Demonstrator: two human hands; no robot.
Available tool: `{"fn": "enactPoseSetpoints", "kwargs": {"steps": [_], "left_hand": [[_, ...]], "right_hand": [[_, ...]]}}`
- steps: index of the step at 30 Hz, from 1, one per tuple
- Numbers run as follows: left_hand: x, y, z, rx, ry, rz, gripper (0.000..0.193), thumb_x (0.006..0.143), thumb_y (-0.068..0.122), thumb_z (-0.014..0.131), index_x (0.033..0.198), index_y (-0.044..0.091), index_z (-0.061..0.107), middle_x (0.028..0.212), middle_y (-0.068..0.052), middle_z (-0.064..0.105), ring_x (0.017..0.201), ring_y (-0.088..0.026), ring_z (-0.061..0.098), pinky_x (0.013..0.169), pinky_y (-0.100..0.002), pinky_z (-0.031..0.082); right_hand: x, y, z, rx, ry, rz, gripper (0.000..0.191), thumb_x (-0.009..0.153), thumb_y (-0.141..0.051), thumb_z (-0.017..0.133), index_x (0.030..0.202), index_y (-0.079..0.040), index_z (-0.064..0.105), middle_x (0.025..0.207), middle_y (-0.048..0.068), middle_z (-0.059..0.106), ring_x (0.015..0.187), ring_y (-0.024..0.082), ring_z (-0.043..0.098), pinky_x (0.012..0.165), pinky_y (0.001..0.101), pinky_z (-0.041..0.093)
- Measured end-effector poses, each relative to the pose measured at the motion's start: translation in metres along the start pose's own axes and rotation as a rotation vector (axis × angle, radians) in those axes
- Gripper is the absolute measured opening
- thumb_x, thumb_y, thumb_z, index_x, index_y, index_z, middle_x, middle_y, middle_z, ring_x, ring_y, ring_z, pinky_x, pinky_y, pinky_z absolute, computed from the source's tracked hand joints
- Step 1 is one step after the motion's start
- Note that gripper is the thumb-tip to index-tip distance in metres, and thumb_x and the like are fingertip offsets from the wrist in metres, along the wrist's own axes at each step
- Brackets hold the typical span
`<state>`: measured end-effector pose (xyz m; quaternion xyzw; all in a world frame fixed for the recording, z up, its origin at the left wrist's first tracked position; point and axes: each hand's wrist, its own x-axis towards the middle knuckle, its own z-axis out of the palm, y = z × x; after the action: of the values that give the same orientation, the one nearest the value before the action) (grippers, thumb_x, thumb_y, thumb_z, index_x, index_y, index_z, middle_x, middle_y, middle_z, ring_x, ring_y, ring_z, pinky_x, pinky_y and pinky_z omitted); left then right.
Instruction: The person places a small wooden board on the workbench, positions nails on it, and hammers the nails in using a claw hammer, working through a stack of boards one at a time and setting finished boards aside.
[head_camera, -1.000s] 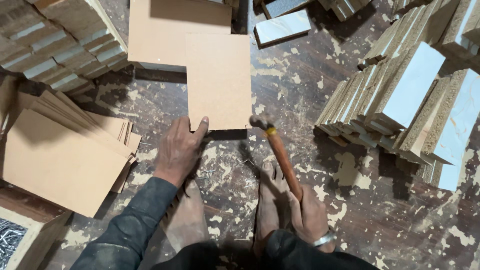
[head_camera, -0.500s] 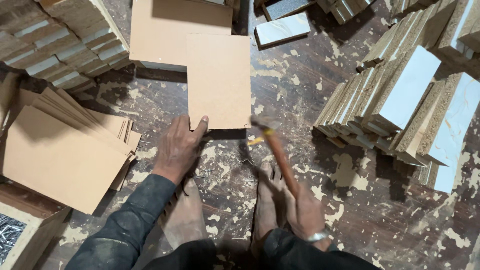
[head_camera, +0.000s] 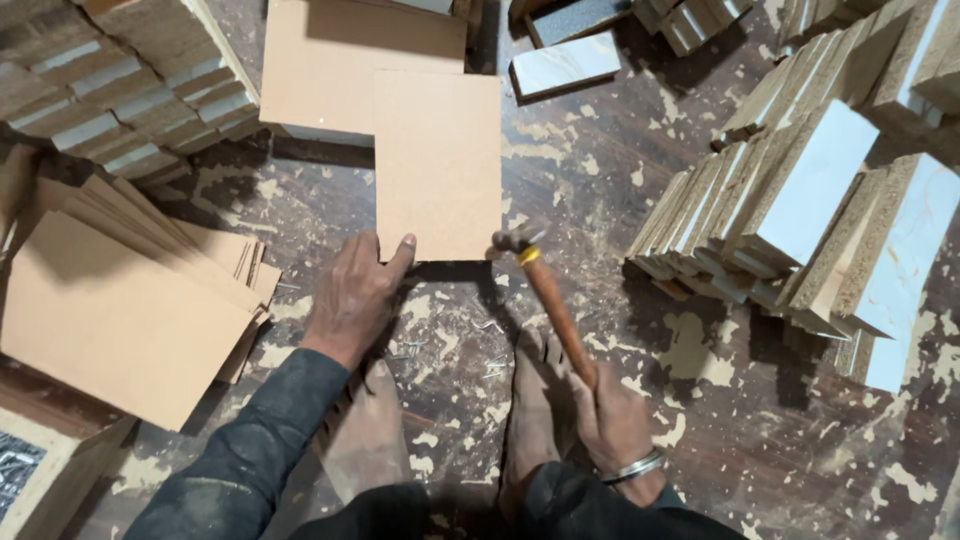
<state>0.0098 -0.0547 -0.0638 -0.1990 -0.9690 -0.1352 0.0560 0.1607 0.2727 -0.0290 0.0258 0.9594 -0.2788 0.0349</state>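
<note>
My left hand (head_camera: 352, 298) rests on the near left corner of a tan rectangular board (head_camera: 438, 165), with the fingertips pressing on its edge. My right hand (head_camera: 615, 425) grips the wooden handle of a hammer (head_camera: 548, 295). The hammer's metal head touches the board's near right corner. Small nails (head_camera: 487, 355) lie scattered on the floor between my hands. My two bare feet (head_camera: 535, 395) rest on the floor below the board.
A stack of tan boards (head_camera: 120, 310) lies at the left. Rows of chipboard blocks with white faces (head_camera: 810, 210) stand on edge at the right. More blocks (head_camera: 110, 90) are piled at the top left. A larger tan board (head_camera: 330, 65) lies behind.
The hammer head has come down and forward onto the board's near right corner. My left hand has stayed on the near left corner.
</note>
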Motion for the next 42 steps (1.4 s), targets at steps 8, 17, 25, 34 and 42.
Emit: {"fn": "enactPoseSetpoints", "kwargs": {"steps": [8,17,25,34,42], "left_hand": [[-0.002,0.000,-0.014,-0.071,0.008,0.007,0.044,0.087,0.004,0.067,0.131,0.011,0.066,0.095,-0.017,0.061,0.089,-0.032,0.065,0.062,-0.042,0.059],[-0.006,-0.004,-0.008,-0.036,-0.004,0.005,0.046,0.087,0.001,0.066,0.133,0.010,0.066,0.093,-0.016,0.060,0.087,-0.030,0.065,0.063,-0.040,0.060],[-0.005,0.004,-0.019,-0.042,-0.007,0.012,0.048,0.083,0.003,0.065,0.130,0.013,0.065,0.096,-0.017,0.061,0.090,-0.034,0.066,0.063,-0.042,0.059],[-0.020,-0.011,-0.018,-0.123,0.067,-0.012,0.051,0.089,0.002,0.064,0.139,0.013,0.061,0.099,-0.017,0.066,0.087,-0.032,0.067,0.069,-0.043,0.059],[-0.081,0.003,-0.021,-0.330,-0.116,-0.249,0.029,0.095,0.027,0.069,0.115,0.007,0.072,0.088,-0.014,0.069,0.076,-0.028,0.065,0.073,-0.043,0.056]], "right_hand": [[-0.003,-0.007,0.011,-0.100,-0.081,0.032,0.028,0.087,-0.015,0.063,0.112,-0.001,0.062,0.080,0.024,0.070,0.068,0.048,0.066,0.053,0.0542,0.051],[-0.014,0.000,0.012,0.103,0.288,-0.263,0.043,0.092,-0.016,0.053,0.129,0.006,0.055,0.077,0.024,0.067,0.059,0.036,0.066,0.053,0.0473,0.052],[-0.002,-0.019,-0.019,-0.101,0.060,0.077,0.021,0.094,-0.020,0.064,0.108,-0.004,0.060,0.071,0.023,0.065,0.065,0.045,0.065,0.055,0.0529,0.048],[-0.019,-0.032,0.000,0.081,0.150,0.096,0.017,0.096,-0.021,0.065,0.099,-0.005,0.063,0.068,0.021,0.061,0.063,0.044,0.063,0.055,0.0486,0.046],[-0.031,-0.014,0.014,0.106,0.143,0.103,0.017,0.094,-0.020,0.067,0.100,-0.004,0.065,0.060,0.016,0.054,0.047,0.032,0.055,0.050,0.0414,0.043]]}}
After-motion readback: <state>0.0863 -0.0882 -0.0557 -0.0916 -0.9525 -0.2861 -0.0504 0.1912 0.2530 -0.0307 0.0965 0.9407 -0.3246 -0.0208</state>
